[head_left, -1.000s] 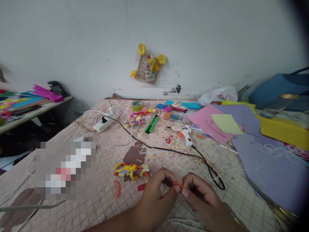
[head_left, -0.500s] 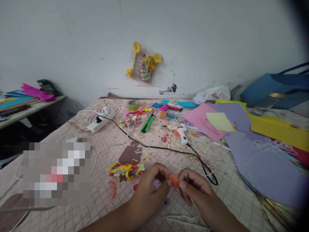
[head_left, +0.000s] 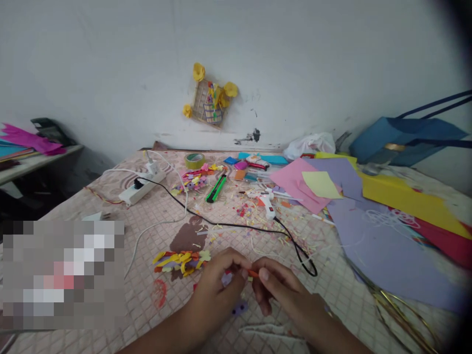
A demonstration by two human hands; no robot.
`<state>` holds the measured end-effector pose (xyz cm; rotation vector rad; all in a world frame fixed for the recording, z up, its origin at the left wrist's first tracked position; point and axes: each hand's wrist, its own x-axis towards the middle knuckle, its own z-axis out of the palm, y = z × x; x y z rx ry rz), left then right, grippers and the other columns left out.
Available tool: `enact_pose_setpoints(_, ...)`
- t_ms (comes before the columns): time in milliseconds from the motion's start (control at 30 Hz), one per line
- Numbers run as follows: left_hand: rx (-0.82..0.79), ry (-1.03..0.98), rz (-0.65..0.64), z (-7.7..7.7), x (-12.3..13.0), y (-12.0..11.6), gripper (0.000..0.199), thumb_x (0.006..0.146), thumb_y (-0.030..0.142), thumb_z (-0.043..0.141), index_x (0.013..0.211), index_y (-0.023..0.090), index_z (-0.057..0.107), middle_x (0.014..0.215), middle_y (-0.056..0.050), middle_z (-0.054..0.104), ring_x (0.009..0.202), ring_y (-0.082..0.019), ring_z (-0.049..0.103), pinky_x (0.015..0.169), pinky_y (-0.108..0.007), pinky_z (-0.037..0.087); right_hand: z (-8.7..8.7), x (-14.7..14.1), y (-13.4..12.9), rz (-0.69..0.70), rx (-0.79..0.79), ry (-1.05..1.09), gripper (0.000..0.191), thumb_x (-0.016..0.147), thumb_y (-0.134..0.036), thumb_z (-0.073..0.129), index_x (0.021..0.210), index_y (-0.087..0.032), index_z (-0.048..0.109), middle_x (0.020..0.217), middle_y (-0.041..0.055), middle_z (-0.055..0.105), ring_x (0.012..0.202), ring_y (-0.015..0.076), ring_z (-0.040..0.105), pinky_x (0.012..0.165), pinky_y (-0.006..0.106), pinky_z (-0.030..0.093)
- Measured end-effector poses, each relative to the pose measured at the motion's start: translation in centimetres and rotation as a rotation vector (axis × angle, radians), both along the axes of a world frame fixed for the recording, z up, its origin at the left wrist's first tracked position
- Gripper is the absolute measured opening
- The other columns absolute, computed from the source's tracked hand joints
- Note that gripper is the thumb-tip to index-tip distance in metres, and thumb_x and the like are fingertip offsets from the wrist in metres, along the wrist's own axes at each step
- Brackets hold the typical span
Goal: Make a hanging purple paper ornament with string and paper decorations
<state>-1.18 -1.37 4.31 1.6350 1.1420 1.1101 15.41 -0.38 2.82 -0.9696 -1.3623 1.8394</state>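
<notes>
Between my two hands is a small orange craft piece [head_left: 252, 273], seen nearly edge-on; whether it is foam, felt or paper I cannot tell. My left hand [head_left: 221, 285] pinches one end between thumb and forefinger. At the other end, the thumb and forefinger of my right hand [head_left: 283, 282] are closed on it. Small purple flower cut-outs [head_left: 240, 308] lie on the cloth beneath and beside my left hand, partly covered by it. Just left of that hand is a pile of yellow, orange and purple cut-outs [head_left: 182, 261].
A white glue gun [head_left: 268, 205] trails a black cord across the table to a power strip [head_left: 142, 189]. Behind are a green cutter knife [head_left: 217, 188] and a tape roll [head_left: 194, 161]. Purple sheets [head_left: 383, 250] and gold wires [head_left: 398, 309] lie to the right. A blurred patch hides the lower left.
The orange piece has turned from showing its flat face to nearly edge-on. My fingers have drawn closer together around it. The whole view has shifted, so things appear further left.
</notes>
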Motion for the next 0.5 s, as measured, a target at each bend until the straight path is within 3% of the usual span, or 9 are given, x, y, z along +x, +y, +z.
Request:
enact_pose_setpoints(233,0.198,0.073,-0.054,0.2,-0.4,0.3,0.019,0.082,0.005,0.046,0.076,0.017,0.058,0.084,-0.004,0.059,0.081,-0.014,0.058,0.073,-0.026,0.046,0.6,-0.1,0.2,-0.084,-0.01,0.024,0.031,0.075,-0.045,0.066,0.072,-0.017,0.052,0.059,-0.0021,0.056,0.053,0.0099,0.052,0.053,0.024,0.039)
enact_pose_setpoints(400,0.403,0.482,-0.025,2.3,-3.5,1.7,0.019,0.085,0.011,0.048,0.1,0.019,0.058,0.098,-0.007,0.061,0.095,-0.019,0.055,0.085,-0.033,0.044,0.7,0.8,0.8,-0.251,0.088,-0.02,0.024,0.079,-0.038,0.063,0.07,-0.018,0.054,0.058,-0.0017,0.058,0.055,0.0101,0.051,0.054,0.023,0.04)
enact_pose_setpoints(500,0.423,0.698,0.003,3.3,-5.5,2.8,0.017,0.086,0.019,0.049,0.098,0.019,0.062,0.098,-0.008,0.064,0.095,-0.022,0.057,0.086,-0.037,0.043,0.2,1.4,1.4,-0.31,0.189,-0.143,0.019,0.082,-0.036,0.058,0.075,-0.019,0.054,0.06,-0.0028,0.055,0.055,0.0106,0.051,0.054,0.024,0.041)
